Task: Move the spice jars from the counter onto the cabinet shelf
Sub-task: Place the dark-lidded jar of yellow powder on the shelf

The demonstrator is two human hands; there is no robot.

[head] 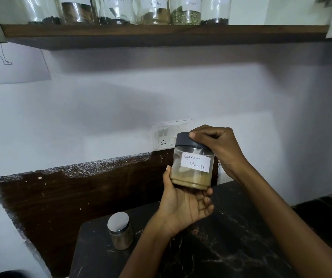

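Note:
A clear jar labelled "Garam Masala" [193,167], with a dark lid and tan powder at the bottom, is held in the air above the counter. My left hand [183,205] cups its base from below, thumb up the left side. My right hand [217,145] grips the dark lid from the right and above. A second small jar with a silver lid [120,230] stands on the black marble counter [231,247] at lower left. High above, the wooden shelf [161,30] carries several labelled glass jars.
A white switch and socket plate [166,137] is on the wall just behind the held jar. A dark brown backsplash panel [80,193] runs behind the counter. A sheet of paper [14,65] hangs on the wall at upper left.

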